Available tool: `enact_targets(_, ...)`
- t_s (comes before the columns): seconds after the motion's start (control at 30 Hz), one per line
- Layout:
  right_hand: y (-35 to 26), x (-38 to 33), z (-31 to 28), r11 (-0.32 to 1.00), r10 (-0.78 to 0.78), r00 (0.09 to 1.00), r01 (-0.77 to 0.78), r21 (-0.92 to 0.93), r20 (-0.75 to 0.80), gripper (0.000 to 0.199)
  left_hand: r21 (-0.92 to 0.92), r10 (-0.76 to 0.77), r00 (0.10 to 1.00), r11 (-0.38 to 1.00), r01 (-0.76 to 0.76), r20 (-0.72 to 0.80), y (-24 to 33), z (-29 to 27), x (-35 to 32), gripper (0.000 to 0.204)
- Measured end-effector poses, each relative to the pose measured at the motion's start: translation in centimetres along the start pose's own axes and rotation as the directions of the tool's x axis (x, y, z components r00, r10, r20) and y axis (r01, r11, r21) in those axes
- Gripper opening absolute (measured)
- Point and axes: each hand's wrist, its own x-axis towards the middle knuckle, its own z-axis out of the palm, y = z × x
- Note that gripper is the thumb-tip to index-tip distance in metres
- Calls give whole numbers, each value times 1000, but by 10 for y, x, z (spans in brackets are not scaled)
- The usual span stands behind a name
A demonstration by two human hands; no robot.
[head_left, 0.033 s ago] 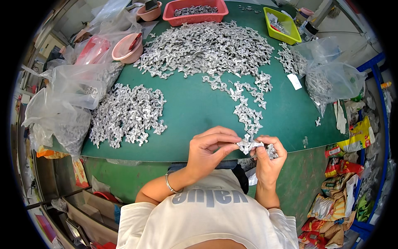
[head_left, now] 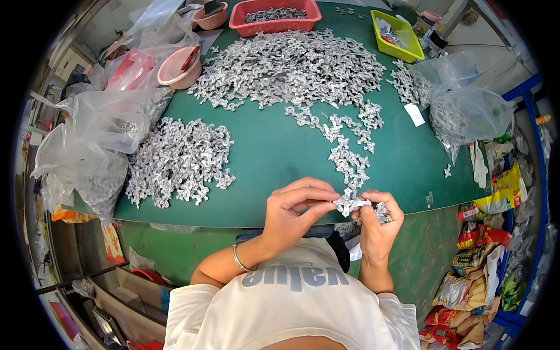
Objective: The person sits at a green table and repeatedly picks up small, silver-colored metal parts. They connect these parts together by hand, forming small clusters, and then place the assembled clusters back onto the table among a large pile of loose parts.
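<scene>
Small silvery metal casting (head_left: 349,204), a winged, branching piece, sits pinched between both hands just above the near edge of the green counter (head_left: 274,157). The left hand (head_left: 294,213) has its grip pressed together on the piece's left side, thumb and forefinger closed on it; the right hand (head_left: 378,224) pinches the right side, with what looks like another bit of metal tucked in its curled fingers. The piece lies roughly flat, its long axis running left to right between the two hands; its finer shape is too small to tell. As for progress, my judgement is that plenty is left: a large heap of castings (head_left: 291,67) covers the far half of the counter, with a trail (head_left: 347,149) leading toward the hands, while a smaller, separate pile (head_left: 175,160) lies to the left, possibly the handled ones. Clear plastic bags (head_left: 87,146) holding more parts stand at the left edge, and a red tray (head_left: 274,14) and yellow-green tray (head_left: 396,35) sit at the far side.
</scene>
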Motion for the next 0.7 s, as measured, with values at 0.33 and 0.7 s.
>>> enact_targets(0.33, 0, -2, -2, 998, -55, 998, 54, 26, 33, 14, 21, 15, 1000, 1000, -15, 4, 5, 3, 0, 19)
enact_targets(0.7, -2, -3, -3, 993, -62, 997, 57, 100, 47, 13, -82, -71, 997, 994, 72, 9, 5, 5, 2, 17)
